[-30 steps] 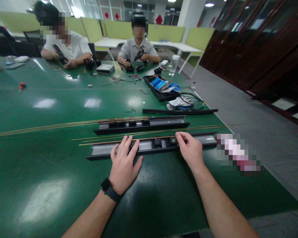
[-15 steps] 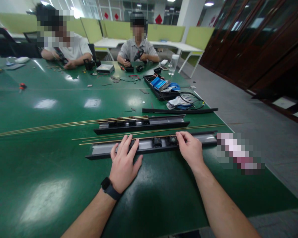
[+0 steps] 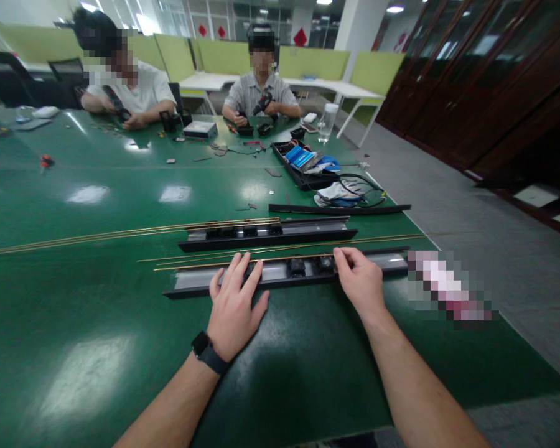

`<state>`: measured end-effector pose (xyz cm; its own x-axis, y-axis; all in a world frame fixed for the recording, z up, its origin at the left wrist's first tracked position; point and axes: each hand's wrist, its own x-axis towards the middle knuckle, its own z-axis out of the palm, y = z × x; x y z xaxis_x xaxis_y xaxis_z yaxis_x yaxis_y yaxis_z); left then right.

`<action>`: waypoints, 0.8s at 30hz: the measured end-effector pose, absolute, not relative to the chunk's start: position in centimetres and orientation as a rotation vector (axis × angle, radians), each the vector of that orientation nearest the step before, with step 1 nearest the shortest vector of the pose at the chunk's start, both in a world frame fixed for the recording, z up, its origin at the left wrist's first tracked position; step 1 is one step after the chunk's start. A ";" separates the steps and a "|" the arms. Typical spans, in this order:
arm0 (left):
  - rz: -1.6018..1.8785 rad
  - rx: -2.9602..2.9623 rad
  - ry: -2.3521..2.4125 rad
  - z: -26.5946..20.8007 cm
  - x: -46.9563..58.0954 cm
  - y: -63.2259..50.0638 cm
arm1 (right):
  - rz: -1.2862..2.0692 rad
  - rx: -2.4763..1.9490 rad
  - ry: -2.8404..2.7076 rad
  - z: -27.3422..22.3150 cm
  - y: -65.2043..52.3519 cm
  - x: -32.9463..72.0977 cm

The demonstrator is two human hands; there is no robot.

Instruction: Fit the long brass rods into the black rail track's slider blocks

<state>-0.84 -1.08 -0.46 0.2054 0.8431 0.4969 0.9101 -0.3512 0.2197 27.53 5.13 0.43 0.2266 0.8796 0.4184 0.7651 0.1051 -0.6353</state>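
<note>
Right hand (image 3: 361, 279) pinching the thin rod (image 3: 284, 258), left hand (image 3: 233, 311) spread over the near rail (image 3: 274, 275) — a slack pinch could let the rod roll off.

Ceiling lts (image 3: 394, 9) on; glare on grn tabletop (image 3: 121, 323); edges distorted.

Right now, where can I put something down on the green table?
Bare green table shows left of the left hand, in front of the long golden rods, and between that hand and the right hand, in front of the nearer channel. It's crowded around that one, the farther channel, tray and gloves.
</note>
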 end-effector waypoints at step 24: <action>-0.862 -2.370 -1.733 -0.6 -1.0 -1.2 | 0.159 -1.682 -1.584 0.7 5.0 27.5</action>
<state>-0.96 -1.19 -0.57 0.2012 0.8528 0.4819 0.8986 -0.3565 0.2557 27.50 5.00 0.72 0.2067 0.8842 0.4190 0.7829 0.1074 -0.6128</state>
